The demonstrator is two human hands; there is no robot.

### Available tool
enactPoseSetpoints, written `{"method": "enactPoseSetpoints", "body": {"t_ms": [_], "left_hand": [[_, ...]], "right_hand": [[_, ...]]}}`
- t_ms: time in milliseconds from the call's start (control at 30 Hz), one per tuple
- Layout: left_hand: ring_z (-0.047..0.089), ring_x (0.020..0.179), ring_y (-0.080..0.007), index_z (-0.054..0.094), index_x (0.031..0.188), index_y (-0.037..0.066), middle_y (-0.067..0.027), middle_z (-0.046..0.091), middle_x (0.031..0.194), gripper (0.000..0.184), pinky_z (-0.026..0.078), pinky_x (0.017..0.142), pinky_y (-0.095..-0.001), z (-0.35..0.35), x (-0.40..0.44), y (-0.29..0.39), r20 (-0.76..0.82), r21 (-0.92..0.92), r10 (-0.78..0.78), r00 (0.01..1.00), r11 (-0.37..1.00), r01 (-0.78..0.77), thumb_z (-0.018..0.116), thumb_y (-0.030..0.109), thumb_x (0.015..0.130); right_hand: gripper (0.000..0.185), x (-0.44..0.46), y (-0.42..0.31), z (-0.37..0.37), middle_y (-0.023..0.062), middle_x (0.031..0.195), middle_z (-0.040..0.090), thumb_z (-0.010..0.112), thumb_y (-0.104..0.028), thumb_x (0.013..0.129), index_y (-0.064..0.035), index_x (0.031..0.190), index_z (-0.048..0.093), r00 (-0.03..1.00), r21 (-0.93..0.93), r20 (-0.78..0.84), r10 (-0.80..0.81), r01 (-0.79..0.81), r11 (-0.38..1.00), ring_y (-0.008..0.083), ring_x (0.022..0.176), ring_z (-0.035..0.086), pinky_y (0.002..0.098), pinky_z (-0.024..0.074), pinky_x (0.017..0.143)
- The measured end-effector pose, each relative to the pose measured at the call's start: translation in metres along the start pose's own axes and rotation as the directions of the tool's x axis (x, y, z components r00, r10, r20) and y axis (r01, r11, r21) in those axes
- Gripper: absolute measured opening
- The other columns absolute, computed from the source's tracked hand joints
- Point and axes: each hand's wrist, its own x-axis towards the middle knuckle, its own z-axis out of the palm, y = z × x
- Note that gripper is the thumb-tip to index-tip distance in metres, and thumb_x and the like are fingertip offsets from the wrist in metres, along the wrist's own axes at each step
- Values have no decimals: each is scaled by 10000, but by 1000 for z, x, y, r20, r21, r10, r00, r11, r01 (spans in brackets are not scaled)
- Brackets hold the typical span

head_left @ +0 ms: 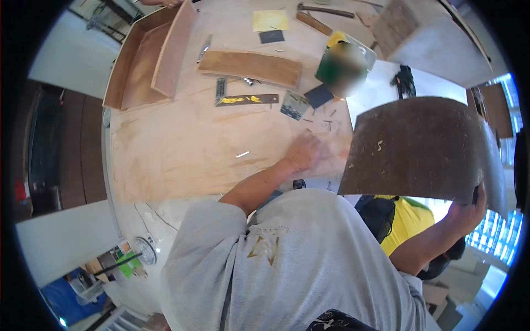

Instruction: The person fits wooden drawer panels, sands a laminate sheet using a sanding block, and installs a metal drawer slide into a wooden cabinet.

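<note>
My right hand (469, 212) grips the lower right edge of a large dark brown wooden board (414, 149), raised at the right of the table. Some of its fingers are hidden behind the edge. My left hand (306, 151) is low over the pale tabletop (182, 160), its fingers smeared by motion. Several nails (328, 124) lie just beyond it. Close by are a worn sandpaper piece (295, 105) and a dark sandpaper piece (318, 96). A try square (248, 100) with yellow marks lies farther left, and a thin white strip (242, 154) is nearer me.
An open wooden drawer (141, 60) stands at the far left. Beyond the square lies a wooden plank (251, 67). A hammer (328, 11) and a partly blurred green and yellow container (331, 69) are at the back right. A person in a yellow top (408, 220) is below the board.
</note>
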Motion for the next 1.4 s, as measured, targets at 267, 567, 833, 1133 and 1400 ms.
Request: {"method": "enactPoseSetpoints", "body": {"t_ms": [267,567,833,1133,1400], "left_hand": [[661,864,-346,700,879,57,-150,668,914,141,519,771,-491,-15,28,-111,-376,49,-558,740,785,617,660,187,843],[632,1028,-358,666,1130,49,-164,651,1055,343,509,876,-473,-27,73,-144,-145,108,-567,811,806,582,703,215,832],[542,1180,-392,343,1457,-64,-217,549,1268,974,445,993,-517,-25,75,-72,-94,164,-774,626,608,777,835,340,720],[566,1086,-366,481,1304,1,-183,569,1181,676,467,902,-473,-42,88,-87,-144,191,-674,724,699,689,772,221,735],[467,1319,-384,592,1270,62,-175,575,1304,467,362,1045,-580,29,99,-26,16,160,370,929,916,-367,588,321,881]], "right_hand": [[278,-11,2,16,239,1119,682,607,-98,951,137,1097,639,978,59,-151,144,-137,989,328,1057,666,402,528,963],[286,-18,3,0,228,1116,683,630,-73,947,147,1129,610,977,35,-177,119,-115,993,305,1005,692,385,563,919],[299,-18,15,-12,237,1129,667,608,-84,960,151,1145,596,976,16,-190,105,-104,994,316,1054,672,414,554,952],[323,-20,11,-2,245,1180,648,583,-90,970,148,1188,575,982,31,-114,153,-151,988,331,1084,657,434,535,965],[289,-13,13,-8,246,1135,673,570,-80,970,152,1138,611,980,3,-147,135,-137,991,324,1035,676,414,552,937]]}}
